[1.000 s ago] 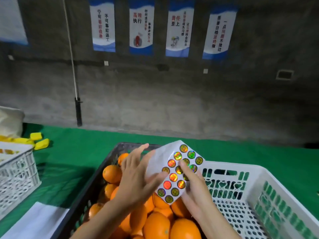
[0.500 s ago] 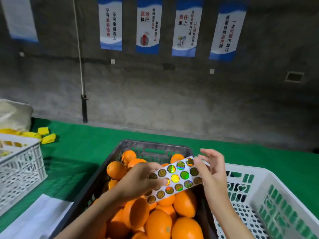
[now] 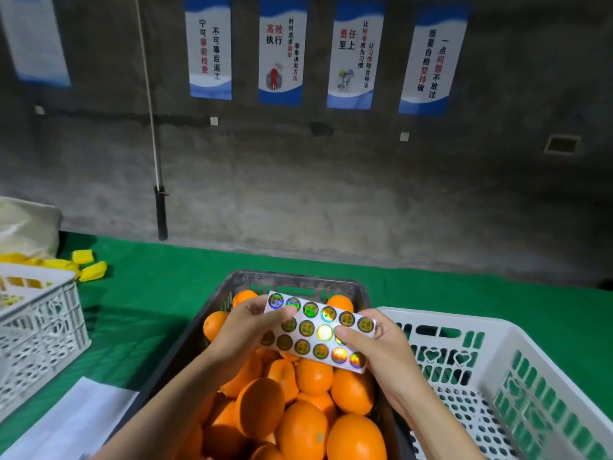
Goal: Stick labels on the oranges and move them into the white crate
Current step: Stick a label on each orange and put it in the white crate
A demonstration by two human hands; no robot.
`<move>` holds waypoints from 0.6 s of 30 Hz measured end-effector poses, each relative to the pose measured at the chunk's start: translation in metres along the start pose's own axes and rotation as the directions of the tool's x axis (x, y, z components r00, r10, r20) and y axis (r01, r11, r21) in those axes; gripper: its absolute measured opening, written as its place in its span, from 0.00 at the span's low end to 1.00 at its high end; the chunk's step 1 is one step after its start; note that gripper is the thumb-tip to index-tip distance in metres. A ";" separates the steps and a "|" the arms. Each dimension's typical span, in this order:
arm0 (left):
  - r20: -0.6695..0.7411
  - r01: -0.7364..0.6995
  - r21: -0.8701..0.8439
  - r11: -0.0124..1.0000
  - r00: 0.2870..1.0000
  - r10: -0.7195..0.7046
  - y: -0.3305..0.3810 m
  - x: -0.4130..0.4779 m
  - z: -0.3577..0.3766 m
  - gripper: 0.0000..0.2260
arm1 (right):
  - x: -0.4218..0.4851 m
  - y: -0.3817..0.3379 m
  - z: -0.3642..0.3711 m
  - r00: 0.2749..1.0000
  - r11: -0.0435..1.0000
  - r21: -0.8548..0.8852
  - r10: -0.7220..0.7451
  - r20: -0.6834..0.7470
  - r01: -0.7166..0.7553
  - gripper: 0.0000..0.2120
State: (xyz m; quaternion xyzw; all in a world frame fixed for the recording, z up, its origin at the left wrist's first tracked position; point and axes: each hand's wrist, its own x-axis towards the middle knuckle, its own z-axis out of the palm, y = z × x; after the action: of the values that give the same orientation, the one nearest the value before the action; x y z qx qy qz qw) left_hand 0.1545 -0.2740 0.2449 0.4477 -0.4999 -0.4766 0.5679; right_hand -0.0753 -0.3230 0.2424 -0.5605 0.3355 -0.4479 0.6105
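Observation:
A white sheet of round holographic labels [image 3: 315, 330] is held flat above a dark crate [image 3: 292, 280] piled with oranges [image 3: 308, 423]. My left hand [image 3: 245, 333] grips the sheet's left end, thumb on top. My right hand [image 3: 381, 346] holds the right end, its thumb pressing on the labels near the middle. The white crate [image 3: 497, 330] stands directly to the right of the dark one; I see no oranges in the part that shows.
Another white crate [image 3: 36, 323] sits at the left on the green table cover [image 3: 149, 287]. Yellow pieces [image 3: 89, 263] and a pale bag [image 3: 26, 227] lie behind it. White paper [image 3: 76, 423] lies at the near left. A grey wall with posters stands behind.
The sheet has been turned from a tilted, diamond pose to lying level across both hands. My right hand, lifted off a moment ago, now holds its right end with the thumb on it.

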 end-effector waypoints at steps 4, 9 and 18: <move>0.073 -0.009 -0.063 0.998 0.997 0.014 -0.008 0.001 0.007 0.17 | 0.001 0.004 0.004 0.999 1.000 0.023 0.008 -0.035 -0.007 0.20; 0.057 0.012 -0.089 0.996 0.998 -0.007 -0.012 0.001 0.011 0.14 | 0.003 0.007 -0.001 0.998 0.997 -0.073 -0.043 -0.055 0.039 0.18; -0.136 -0.185 0.003 0.983 0.974 0.184 -0.011 -0.006 0.026 0.09 | -0.002 0.018 0.004 0.662 0.384 -0.822 -0.749 -0.012 0.420 0.09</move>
State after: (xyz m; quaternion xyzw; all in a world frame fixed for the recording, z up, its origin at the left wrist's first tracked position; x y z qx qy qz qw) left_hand 0.1271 -0.2707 0.2360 0.4281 -0.4972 -0.3927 0.6444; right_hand -0.0696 -0.3204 0.2252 -0.7439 0.3767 -0.5512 0.0299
